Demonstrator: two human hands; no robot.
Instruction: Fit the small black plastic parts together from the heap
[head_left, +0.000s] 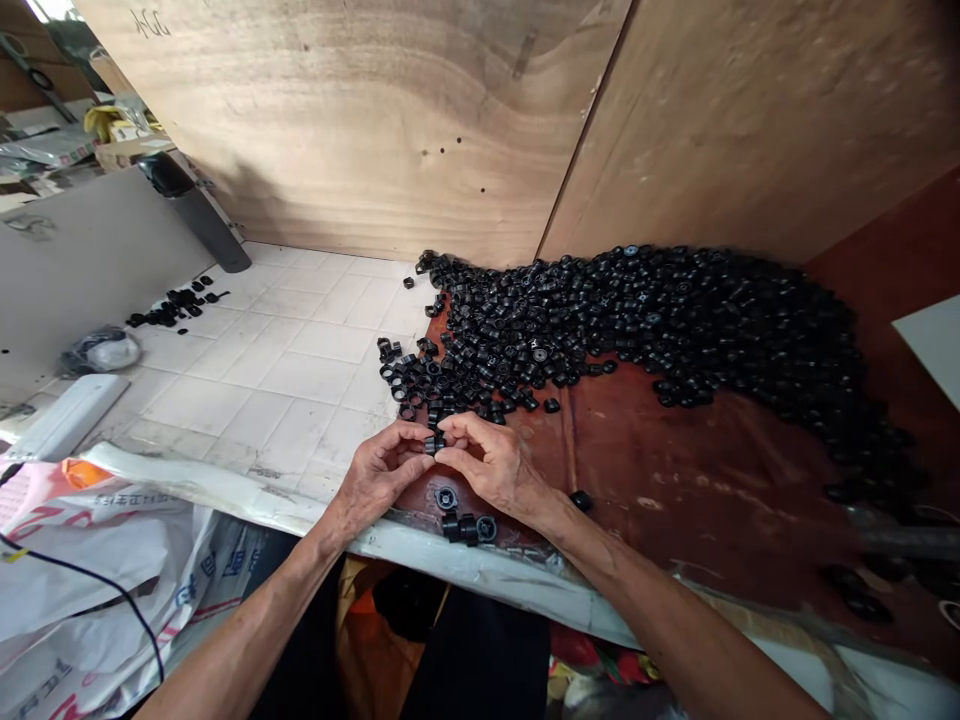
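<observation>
My left hand [379,470] and my right hand [491,462] meet above the near edge of the brown board [675,470]. Together their fingertips pinch a small black plastic ring part [433,443]. Just below the hands lie a few loose black parts [466,524] on the board. A large heap of the same black parts [637,320] spreads across the board beyond my hands, its nearest pieces a few centimetres from my fingers.
White tiled surface [277,350] lies left of the board, with a small cluster of black pieces [176,305] far left. Plywood walls [375,120] close off the back. A white printed sack [97,570] sits at lower left, with a black cable across it.
</observation>
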